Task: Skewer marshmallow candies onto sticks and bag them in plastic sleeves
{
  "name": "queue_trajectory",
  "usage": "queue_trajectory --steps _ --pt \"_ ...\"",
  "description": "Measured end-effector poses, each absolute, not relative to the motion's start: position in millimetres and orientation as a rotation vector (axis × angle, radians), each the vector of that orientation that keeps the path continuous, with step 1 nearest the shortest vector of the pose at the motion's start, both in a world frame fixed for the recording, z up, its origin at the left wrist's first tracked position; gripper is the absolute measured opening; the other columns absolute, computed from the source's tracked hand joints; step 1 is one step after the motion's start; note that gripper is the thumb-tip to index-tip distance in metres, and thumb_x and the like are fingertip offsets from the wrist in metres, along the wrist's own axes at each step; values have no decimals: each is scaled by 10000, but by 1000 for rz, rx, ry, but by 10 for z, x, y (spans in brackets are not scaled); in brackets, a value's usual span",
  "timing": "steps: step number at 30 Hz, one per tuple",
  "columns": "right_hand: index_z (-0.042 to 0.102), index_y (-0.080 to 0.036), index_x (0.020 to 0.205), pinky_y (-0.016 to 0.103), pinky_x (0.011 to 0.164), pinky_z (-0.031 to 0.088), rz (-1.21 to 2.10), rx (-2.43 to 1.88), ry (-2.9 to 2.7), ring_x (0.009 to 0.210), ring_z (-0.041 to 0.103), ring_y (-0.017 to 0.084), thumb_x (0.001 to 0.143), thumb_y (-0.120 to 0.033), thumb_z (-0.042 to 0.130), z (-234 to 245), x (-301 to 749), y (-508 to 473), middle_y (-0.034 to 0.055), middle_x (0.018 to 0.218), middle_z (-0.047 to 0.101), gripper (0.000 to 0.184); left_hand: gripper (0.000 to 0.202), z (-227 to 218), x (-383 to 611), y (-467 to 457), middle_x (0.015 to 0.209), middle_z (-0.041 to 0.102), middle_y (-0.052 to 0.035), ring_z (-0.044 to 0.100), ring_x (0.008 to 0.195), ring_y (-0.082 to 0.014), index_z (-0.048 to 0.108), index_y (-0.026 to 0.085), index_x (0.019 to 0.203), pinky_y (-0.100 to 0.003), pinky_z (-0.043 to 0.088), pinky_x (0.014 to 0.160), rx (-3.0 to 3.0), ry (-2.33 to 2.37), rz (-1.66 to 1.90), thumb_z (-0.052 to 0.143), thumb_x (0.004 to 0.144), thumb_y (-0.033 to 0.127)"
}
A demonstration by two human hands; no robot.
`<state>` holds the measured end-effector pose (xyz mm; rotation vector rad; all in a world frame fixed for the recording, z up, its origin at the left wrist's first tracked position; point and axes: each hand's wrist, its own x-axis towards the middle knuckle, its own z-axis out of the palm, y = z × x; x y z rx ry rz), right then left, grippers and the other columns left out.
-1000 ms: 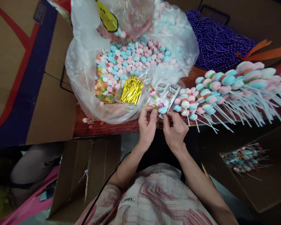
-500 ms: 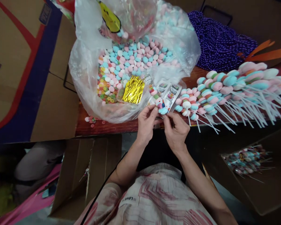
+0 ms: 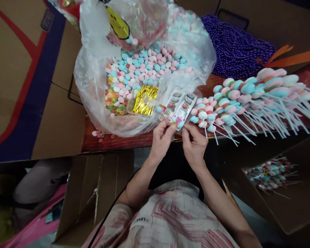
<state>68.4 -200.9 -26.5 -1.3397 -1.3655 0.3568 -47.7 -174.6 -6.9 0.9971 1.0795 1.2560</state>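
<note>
pinching one wrapped candy (image 3: 179, 123), two hands (image 3: 161, 139) (image 3: 195, 142)

One word can be read: LOVE, in dark capitals on the small pale label (image 3: 144, 219) of the person's patterned shirt (image 3: 179, 215) (a fainter mark beside the word is too small to make out). Two flat printed packets (image 3: 187, 102) carry dark lettering and coloured emblems, too blurred to read. The framed sign (image 3: 47, 20) on the large cardboard carton (image 3: 12, 31) holds characters, also illegible. Coloured print on the clear wrapper (image 3: 178, 121) is likewise undecipherable.
</note>
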Motion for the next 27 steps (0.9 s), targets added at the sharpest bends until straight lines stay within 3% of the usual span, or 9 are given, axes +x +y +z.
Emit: queue_trajectory --steps 7,11,15,18,22,27 --pt "752 -186 999 261 701 623 36 -1342 -1577 731 760 175 969 -134 537 -260 620 -2050 67 830 790 223 314 -72 -484 -1791 591 428 56 340 539 -75 577 191 686 -221 321 528 871 1018 1245 764 814 409" --pt "740 -182 971 255 689 618 24 -1384 -1548 712 754 166 981 -151 523 -249 647 -2031 62 812 785 220 245 -110 -430 -1889 628 463 52 367 577 -79 612 190 746 -212 367 574 936 1061 1267 718 867 374" --pt "733 -180 980 263 715 624 94 -1326 -1565 734 758 165 978 -141 531 -229 676 -2031 63 851 792 206 314 -112 -455 -1892 617 430 52 373 572 -78 550 193 714 -205 363 569 926 986 1250 703 891 403" --pt "734 -184 981 271 753 631 72 -1301 -1543 778 770 173 974 -137 555 -222 678 -2032 69 887 800 185 311 -93 -523 -1813 650 498 45 455 597 -78 579 201 781 -196 418 596 989 1073 1250 697 895 465" --pt "737 -192 984 272 739 631 43 -1274 -1564 748 765 173 971 -131 562 -218 666 -2025 57 832 790 186 364 -55 -548 -1670 863 654 16 630 778 -90 637 212 928 -194 520 711 874 1096 1347 742 832 546" --pt "717 -179 1114 235 697 618 87 -1243 -1543 702 753 152 947 -121 606 -210 641 -2036 65 898 794 208 371 -3 -487 -1557 872 715 3 726 914 -144 650 205 951 -258 567 838 617 927 1292 833 764 468"
